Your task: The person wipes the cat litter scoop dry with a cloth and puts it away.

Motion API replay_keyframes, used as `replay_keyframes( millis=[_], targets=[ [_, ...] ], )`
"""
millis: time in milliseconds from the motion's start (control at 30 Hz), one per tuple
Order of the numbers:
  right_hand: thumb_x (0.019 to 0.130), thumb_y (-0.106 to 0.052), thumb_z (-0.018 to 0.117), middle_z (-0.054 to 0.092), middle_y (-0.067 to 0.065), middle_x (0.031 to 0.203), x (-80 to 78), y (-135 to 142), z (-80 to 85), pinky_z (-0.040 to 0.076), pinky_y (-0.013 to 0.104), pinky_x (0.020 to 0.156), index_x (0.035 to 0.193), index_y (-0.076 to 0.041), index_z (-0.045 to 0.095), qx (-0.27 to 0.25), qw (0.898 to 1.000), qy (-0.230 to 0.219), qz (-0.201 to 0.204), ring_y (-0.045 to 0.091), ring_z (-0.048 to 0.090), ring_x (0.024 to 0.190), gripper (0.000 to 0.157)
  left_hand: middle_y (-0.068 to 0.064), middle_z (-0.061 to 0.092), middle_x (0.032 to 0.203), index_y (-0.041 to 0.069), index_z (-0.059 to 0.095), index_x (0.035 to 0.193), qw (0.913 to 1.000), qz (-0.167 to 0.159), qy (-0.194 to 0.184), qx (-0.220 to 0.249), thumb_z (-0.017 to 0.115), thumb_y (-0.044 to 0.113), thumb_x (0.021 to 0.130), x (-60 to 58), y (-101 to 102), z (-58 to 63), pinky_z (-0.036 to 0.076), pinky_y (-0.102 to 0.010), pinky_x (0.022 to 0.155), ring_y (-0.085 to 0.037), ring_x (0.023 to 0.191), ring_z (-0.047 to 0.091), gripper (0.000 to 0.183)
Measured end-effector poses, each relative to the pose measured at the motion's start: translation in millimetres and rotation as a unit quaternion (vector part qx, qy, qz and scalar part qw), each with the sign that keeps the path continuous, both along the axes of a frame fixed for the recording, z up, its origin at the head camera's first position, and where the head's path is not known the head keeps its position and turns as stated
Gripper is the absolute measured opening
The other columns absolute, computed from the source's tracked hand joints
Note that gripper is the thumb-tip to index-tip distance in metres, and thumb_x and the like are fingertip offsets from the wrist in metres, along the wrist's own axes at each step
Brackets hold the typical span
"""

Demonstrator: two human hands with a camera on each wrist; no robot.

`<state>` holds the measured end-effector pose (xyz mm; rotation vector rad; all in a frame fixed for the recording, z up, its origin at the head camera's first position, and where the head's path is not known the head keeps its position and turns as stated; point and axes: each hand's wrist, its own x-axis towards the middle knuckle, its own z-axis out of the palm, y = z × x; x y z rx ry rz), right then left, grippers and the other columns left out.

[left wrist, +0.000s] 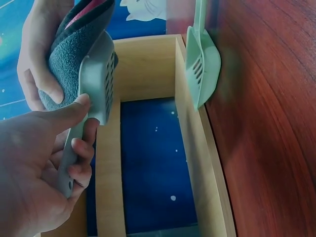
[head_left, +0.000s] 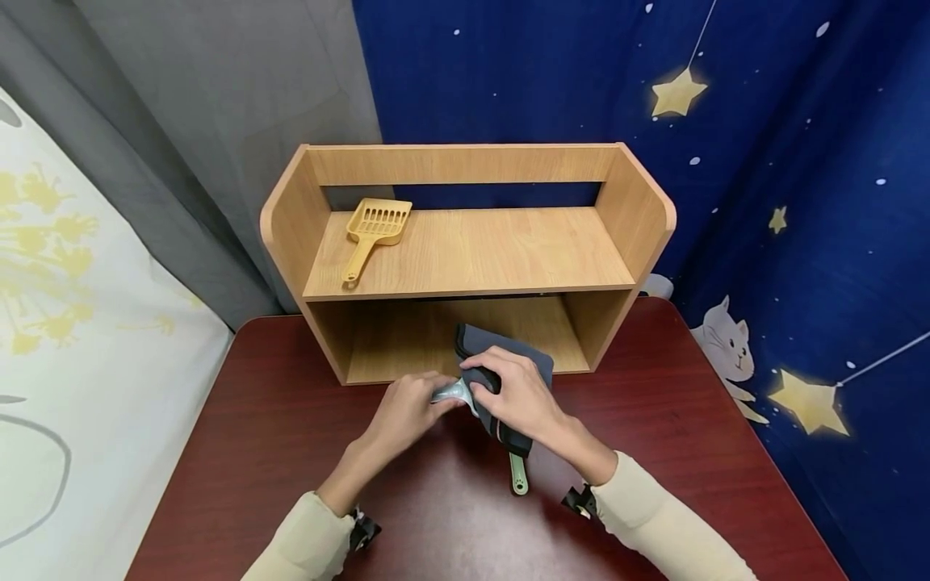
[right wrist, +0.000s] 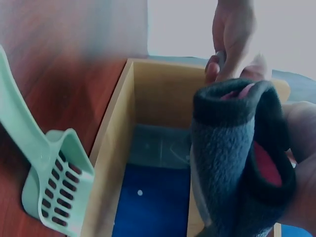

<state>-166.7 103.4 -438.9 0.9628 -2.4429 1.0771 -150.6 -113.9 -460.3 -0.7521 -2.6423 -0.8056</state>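
In the head view my left hand (head_left: 407, 411) pinches the handle of a grey litter scoop (left wrist: 98, 74); its slotted head shows in the left wrist view. My right hand (head_left: 521, 397) grips a folded dark grey cloth (right wrist: 222, 153) with black edging and a pink inner side. The cloth lies against the scoop's head, which it mostly hides in the head view. Beyond the cloth, a pale green litter scoop (right wrist: 57, 182) is on the table by the shelf's front; from above only its handle (head_left: 518, 474) shows.
A two-tier wooden shelf (head_left: 472, 252) stands at the back of the dark red table (head_left: 291, 468). On its upper tier, toward the left, lies a yellow litter scoop (head_left: 381, 219). Curtains (head_left: 508, 73) hang behind.
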Motion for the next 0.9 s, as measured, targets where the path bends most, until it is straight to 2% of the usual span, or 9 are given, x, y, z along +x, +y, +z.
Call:
replay_keyframes(
  millis=[133, 300, 467, 667, 900],
  targets=[
    [0.087, -0.003, 0.08, 0.076, -0.001, 0.105, -5.6, 7, 3.4, 0.055, 0.033, 0.077, 0.114, -0.012, 0.079, 0.016, 1.0, -0.007, -0.016, 0.013, 0.069, 0.091, 0.029, -0.004, 0.079, 0.098, 0.004, 0.082, 0.106, 0.9999, 0.005, 0.008, 0.005, 0.09, 0.021, 0.085, -0.4, -2, 2.2, 0.058, -0.037, 0.07, -0.017, 0.081, 0.074, 0.028],
    [0.083, -0.005, 0.079, 0.075, 0.001, 0.1, -15.5, 22, 8.8, 0.051, 0.031, 0.069, 0.11, -0.013, 0.079, 0.041, 0.998, -0.007, -0.052, 0.015, 0.067, 0.082, 0.028, -0.002, 0.079, 0.097, 0.005, 0.082, 0.108, 0.9997, 0.013, 0.014, 0.015, 0.089, 0.022, 0.085, 0.3, -8, 3.4, 0.058, -0.04, 0.07, -0.018, 0.081, 0.074, 0.029],
    [0.081, -0.003, 0.08, 0.074, 0.003, 0.096, -19.0, 26, 11.8, 0.046, 0.029, 0.063, 0.108, -0.011, 0.079, 0.038, 0.997, -0.001, -0.068, 0.015, 0.063, 0.076, 0.028, -0.002, 0.079, 0.096, 0.005, 0.082, 0.108, 0.9995, 0.02, 0.014, 0.021, 0.09, 0.019, 0.084, 0.5, -13, 2.7, 0.058, -0.04, 0.069, -0.018, 0.081, 0.074, 0.029],
    [0.084, -0.008, 0.081, 0.076, 0.0, 0.102, -12.5, 8, 7.6, 0.054, 0.032, 0.075, 0.111, -0.013, 0.08, 0.036, 0.997, -0.026, -0.059, 0.015, 0.07, 0.089, 0.027, -0.002, 0.078, 0.095, 0.005, 0.082, 0.107, 0.9994, 0.021, 0.021, 0.018, 0.09, 0.02, 0.084, 0.2, -14, 1.4, 0.058, -0.038, 0.068, -0.017, 0.079, 0.073, 0.029],
    [0.09, -0.01, 0.082, 0.076, 0.0, 0.109, -6.6, -12, 6.1, 0.05, 0.027, 0.072, 0.117, -0.014, 0.079, -0.026, 0.997, -0.058, -0.035, 0.012, 0.065, 0.086, 0.027, -0.004, 0.078, 0.095, 0.005, 0.082, 0.107, 0.9994, 0.016, 0.028, 0.014, 0.089, 0.021, 0.086, -1.2, -10, 3.6, 0.058, -0.038, 0.069, -0.018, 0.08, 0.074, 0.028]
  ],
)
